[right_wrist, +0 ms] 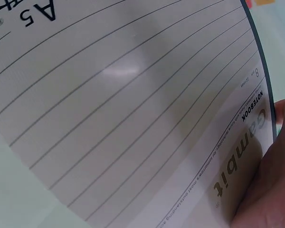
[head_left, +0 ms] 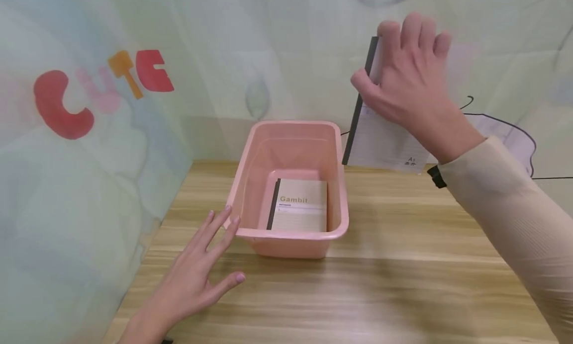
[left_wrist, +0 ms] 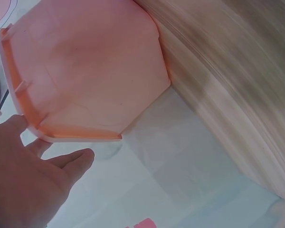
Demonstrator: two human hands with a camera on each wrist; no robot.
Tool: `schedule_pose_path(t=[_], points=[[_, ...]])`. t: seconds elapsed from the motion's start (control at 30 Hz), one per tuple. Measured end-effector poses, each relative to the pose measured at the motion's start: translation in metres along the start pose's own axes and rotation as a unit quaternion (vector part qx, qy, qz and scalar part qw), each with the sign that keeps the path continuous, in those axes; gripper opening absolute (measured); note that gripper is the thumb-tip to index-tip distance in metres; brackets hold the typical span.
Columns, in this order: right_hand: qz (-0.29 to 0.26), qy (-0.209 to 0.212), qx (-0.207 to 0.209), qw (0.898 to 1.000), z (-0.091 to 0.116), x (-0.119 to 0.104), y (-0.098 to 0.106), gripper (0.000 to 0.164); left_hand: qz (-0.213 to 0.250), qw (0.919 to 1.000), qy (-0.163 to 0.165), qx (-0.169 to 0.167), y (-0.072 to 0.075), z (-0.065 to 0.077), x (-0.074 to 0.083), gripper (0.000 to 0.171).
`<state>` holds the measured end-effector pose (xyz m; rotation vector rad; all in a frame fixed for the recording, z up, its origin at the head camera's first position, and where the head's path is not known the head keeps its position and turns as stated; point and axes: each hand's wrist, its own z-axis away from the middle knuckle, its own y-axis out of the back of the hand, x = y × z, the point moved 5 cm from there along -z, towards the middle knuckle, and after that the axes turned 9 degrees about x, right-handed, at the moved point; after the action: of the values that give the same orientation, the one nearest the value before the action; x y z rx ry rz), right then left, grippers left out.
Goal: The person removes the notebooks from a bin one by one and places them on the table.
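High on the right, my right hand (head_left: 412,75) grips a pale notebook (head_left: 380,140) with a dark spine by its upper part, fingers and thumb at the spine side. Ruled lines, "Gambit" and "A5" show on its cover (right_wrist: 123,104) in the right wrist view. Below and to the left stands a pink plastic bin (head_left: 291,248). Another Gambit notebook (head_left: 304,205) lies inside it, cover up. My left hand (head_left: 192,277) is spread, fingertips right at the bin's near left corner. The left wrist view shows the bin's outer wall (left_wrist: 95,71) beside that hand (left_wrist: 33,175).
The bin rests on a wood-grain table (head_left: 403,264). A pale printed curtain (head_left: 215,50) hangs behind the table and along its left side, with the letters "CUTE" (head_left: 154,70) on it. My right sleeve (head_left: 515,210) crosses over the table's right part.
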<state>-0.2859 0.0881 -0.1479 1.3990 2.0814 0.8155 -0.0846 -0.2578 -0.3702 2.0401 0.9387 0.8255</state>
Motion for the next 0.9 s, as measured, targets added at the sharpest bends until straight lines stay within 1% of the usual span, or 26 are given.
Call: schedule_pose_path(t=[0.1, 0.17, 0.3, 0.4, 0.6, 0.8, 0.9], points=[[0.006, -0.009, -0.023, 1.0, 0.006, 0.012, -0.01, 0.055, -0.002, 1.0, -0.002, 0.003, 0.0, 0.001, 0.0, 0.094], [0.012, -0.01, -0.039, 0.999, 0.009, 0.018, -0.02, 0.058, -0.004, 1.0, -0.003, 0.007, 0.002, 0.001, 0.0, 0.094], [0.029, -0.012, -0.081, 0.996, 0.018, 0.031, -0.044, 0.064, -0.006, 1.0, -0.002, 0.008, 0.003, 0.003, 0.0, 0.094], [0.036, -0.013, -0.103, 0.994, 0.026, 0.038, -0.063, 0.066, -0.005, 1.0, 0.001, 0.005, 0.004, 0.004, 0.0, 0.094], [0.039, -0.012, -0.122, 0.992, 0.046, 0.046, -0.094, 0.064, -0.01, 0.9999, 0.003, 0.0, 0.005, 0.008, -0.002, 0.093], [0.056, -0.011, -0.162, 0.985, 0.064, 0.052, -0.125, 0.065, -0.013, 0.9999, 0.004, -0.001, 0.008, 0.008, -0.002, 0.094], [0.056, -0.015, -0.176, 0.983, 0.074, 0.057, -0.142, 0.065, -0.012, 0.9999, 0.006, -0.001, 0.009, 0.008, -0.002, 0.094]])
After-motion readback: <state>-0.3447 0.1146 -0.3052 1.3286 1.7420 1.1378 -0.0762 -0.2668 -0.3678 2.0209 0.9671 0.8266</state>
